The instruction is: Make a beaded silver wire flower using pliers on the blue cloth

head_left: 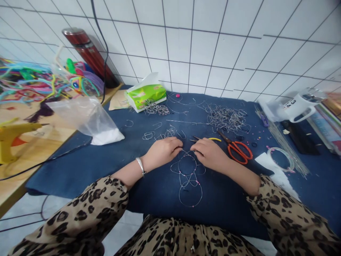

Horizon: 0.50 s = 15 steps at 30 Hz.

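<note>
Between my hands lies a bent wire figure [190, 193] of thin silvery loops, dotted with small pink beads, on the dark blue cloth [157, 185]. My left hand [167, 149] pinches the upper left end of the wire, fingers closed. On the other side my right hand [207, 152] has its fingers closed at the upper right end of the same figure. The exact grip of the fingertips is hidden. Just beyond the right hand are pliers with yellow handles [214, 139], partly covered. Scissors with orange handles [239, 152] rest to the right of that hand.
Tangled wire pieces [226, 119] lie at the back right, near a white mug [301, 106] and straight wires [290, 149]. A green tissue pack [146, 95] stands at the back. Leftward are a plastic bag [90, 119], a red thermos [90, 53] and a yellow glue gun [13, 137].
</note>
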Each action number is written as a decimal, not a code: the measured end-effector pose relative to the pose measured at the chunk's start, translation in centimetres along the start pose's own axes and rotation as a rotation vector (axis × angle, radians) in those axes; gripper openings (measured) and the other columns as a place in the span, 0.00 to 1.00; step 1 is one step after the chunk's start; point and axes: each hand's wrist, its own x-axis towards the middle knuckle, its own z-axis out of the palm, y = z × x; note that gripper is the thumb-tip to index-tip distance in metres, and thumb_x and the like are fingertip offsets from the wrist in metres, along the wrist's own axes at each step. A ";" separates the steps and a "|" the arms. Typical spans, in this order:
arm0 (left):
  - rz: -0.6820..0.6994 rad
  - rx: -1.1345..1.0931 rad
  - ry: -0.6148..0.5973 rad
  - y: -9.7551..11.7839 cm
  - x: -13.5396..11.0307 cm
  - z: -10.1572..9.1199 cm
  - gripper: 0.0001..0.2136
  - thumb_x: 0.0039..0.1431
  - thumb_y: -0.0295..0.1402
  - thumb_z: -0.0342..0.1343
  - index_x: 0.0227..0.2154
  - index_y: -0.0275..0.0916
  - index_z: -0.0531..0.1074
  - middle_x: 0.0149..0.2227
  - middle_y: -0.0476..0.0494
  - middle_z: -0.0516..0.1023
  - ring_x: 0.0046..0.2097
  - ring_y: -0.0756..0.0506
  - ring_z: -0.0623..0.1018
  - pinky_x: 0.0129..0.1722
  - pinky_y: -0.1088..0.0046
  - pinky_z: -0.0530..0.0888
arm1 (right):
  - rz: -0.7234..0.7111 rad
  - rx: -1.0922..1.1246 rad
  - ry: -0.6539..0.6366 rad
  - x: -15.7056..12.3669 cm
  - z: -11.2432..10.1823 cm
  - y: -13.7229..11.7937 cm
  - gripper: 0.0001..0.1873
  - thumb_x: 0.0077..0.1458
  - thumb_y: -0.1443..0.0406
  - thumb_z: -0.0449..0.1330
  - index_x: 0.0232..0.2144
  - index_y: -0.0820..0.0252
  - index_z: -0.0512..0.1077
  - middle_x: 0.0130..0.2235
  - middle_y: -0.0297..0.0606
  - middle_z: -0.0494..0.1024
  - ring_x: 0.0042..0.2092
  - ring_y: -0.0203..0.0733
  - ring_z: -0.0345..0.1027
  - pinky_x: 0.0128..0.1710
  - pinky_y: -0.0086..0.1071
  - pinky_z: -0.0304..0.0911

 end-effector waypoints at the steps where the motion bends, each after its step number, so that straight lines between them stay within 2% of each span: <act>1: 0.001 -0.012 0.008 -0.1 -0.1 -0.3 0.07 0.61 0.31 0.48 0.38 0.39 0.70 0.35 0.45 0.73 0.39 0.47 0.73 0.39 0.71 0.71 | 0.004 -0.030 -0.003 0.0 0.1 0.1 0.10 0.56 0.71 0.50 0.37 0.61 0.70 0.35 0.40 0.72 0.40 0.41 0.61 0.43 0.36 0.55; 7: 0.033 -0.045 -0.038 0.4 -0.5 -1.1 0.07 0.60 0.34 0.49 0.33 0.39 0.71 0.32 0.46 0.72 0.37 0.48 0.72 0.36 0.72 0.70 | 0.014 -0.095 -0.037 0.2 0.6 0.3 0.11 0.57 0.68 0.51 0.41 0.60 0.71 0.36 0.41 0.71 0.41 0.41 0.59 0.41 0.36 0.53; 15: 0.065 0.030 -0.085 1.8 -0.8 0.2 0.08 0.58 0.36 0.51 0.28 0.38 0.70 0.28 0.46 0.70 0.33 0.48 0.71 0.33 0.71 0.69 | -0.049 -0.110 -0.070 1.0 1.1 0.2 0.12 0.57 0.69 0.51 0.40 0.56 0.72 0.36 0.39 0.69 0.40 0.41 0.56 0.39 0.34 0.50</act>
